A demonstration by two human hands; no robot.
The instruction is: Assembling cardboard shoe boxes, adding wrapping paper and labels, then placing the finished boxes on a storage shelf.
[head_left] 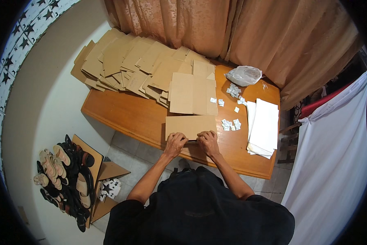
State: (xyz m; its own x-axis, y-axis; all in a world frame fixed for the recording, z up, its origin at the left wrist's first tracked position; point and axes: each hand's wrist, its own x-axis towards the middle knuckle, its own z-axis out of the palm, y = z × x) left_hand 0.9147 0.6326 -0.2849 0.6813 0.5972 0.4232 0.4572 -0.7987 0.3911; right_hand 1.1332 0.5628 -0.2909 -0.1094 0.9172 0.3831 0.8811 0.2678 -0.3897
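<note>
A flat brown cardboard sheet (pixel 190 125) lies on the wooden table (pixel 122 112) near its front edge. My left hand (pixel 175 143) and my right hand (pixel 208 141) press side by side on the sheet's near edge, fingers curled over it. Just behind it lies a stack of larger flat cardboard blanks (pixel 192 94).
Many cardboard blanks (pixel 126 61) are piled at the table's far left. Small white packets (pixel 230 124) are scattered to the right, beside a stack of white paper sheets (pixel 265 124) and a clear plastic bag (pixel 244 75). Sandals (pixel 65 175) lie heaped on the floor at left. Curtains hang behind.
</note>
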